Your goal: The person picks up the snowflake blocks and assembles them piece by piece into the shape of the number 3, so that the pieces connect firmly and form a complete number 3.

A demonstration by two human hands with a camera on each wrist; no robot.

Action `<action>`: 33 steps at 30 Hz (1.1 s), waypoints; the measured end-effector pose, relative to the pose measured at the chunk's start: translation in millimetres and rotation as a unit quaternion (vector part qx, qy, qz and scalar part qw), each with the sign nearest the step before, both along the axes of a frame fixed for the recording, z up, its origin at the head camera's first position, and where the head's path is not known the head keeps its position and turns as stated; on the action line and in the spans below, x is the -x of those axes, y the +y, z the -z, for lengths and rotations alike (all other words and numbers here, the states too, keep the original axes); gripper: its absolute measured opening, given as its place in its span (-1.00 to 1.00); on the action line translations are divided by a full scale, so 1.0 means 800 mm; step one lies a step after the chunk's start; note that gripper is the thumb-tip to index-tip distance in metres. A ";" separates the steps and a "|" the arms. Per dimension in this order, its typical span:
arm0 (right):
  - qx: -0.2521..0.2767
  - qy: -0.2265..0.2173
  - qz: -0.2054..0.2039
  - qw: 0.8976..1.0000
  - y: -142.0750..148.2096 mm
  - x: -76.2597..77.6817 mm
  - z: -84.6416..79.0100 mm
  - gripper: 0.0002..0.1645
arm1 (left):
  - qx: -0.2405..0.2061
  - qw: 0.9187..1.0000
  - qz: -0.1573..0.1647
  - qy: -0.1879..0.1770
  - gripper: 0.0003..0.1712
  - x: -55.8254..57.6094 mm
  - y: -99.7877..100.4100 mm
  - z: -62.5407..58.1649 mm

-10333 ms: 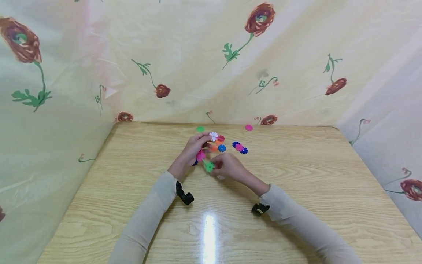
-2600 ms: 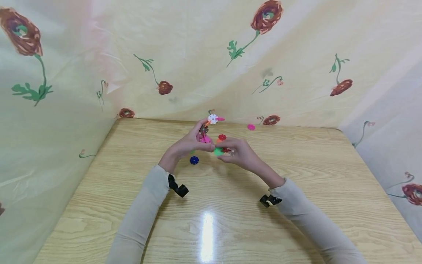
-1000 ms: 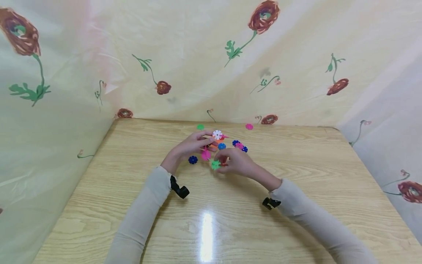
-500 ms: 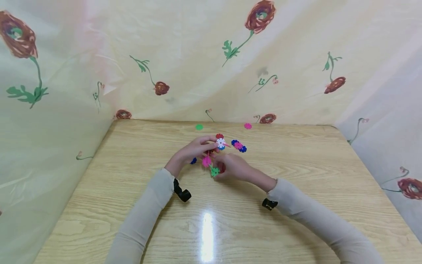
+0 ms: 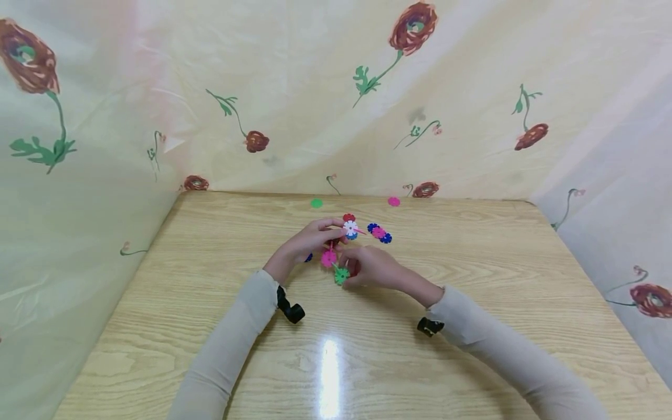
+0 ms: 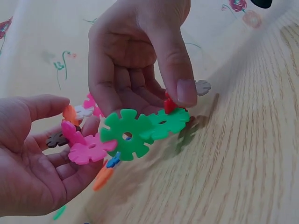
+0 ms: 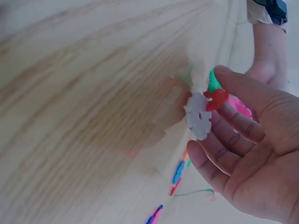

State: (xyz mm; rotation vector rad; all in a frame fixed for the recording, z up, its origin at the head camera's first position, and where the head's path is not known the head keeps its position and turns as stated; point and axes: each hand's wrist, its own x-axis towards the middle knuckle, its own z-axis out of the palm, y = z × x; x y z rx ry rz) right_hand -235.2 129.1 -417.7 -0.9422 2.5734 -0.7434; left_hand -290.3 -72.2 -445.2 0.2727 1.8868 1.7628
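Between the two hands stretches a chain of interlocking plastic snowflake discs. My left hand [image 5: 307, 242] grips one end, where a white disc [image 5: 350, 228], an orange disc [image 6: 70, 114] and a brown disc [image 6: 57, 139] sit by its fingers. A pink disc [image 6: 86, 148] leads on to two joined green discs [image 6: 127, 135]. My right hand [image 5: 375, 267] pinches the far green disc [image 6: 169, 124] by a red disc [image 7: 217, 99]. A greyish-white disc [image 7: 198, 115] hangs beyond the red one. Fingers hide part of the chain.
On the wooden table [image 5: 236, 338], a joined blue-pink-blue group [image 5: 378, 233] lies right of the hands. A loose green disc [image 5: 317, 203] and pink disc [image 5: 394, 202] lie by the back edge. Another red disc [image 5: 349, 217] lies behind the left hand; a dark blue disc [image 5: 308, 257] is partly hidden by it.
Since 2.6 s ago, both hands have come down toward the table with the chain, and the left has shifted slightly right, partly covering the dark blue disc. Over the last half second they barely move.
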 end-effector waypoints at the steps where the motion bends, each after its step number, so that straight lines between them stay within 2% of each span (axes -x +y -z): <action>1: 0.004 -0.006 0.000 1.000 0.002 0.000 -0.001 -0.65 | -0.002 1.000 -0.001 -0.001 -0.62 0.000 0.000 0.001; 8: 0.049 -0.028 0.011 0.998 0.024 0.007 -0.020 -0.58 | -0.010 1.000 -0.009 -0.004 -0.60 0.001 0.000 0.002; 18: 0.108 0.024 0.089 0.990 0.063 0.033 -0.043 -0.80 | -0.008 1.000 -0.011 -0.015 -0.60 0.001 0.000 0.002; 25: 0.100 0.068 0.130 0.984 0.091 0.056 -0.038 -0.83 | 0.004 1.000 -0.013 -0.011 -0.62 0.000 0.001 0.001; 33: 0.046 0.017 0.163 0.985 0.108 0.081 -0.015 -0.73 | -0.011 0.999 -0.030 -0.027 -0.57 -0.003 0.004 0.000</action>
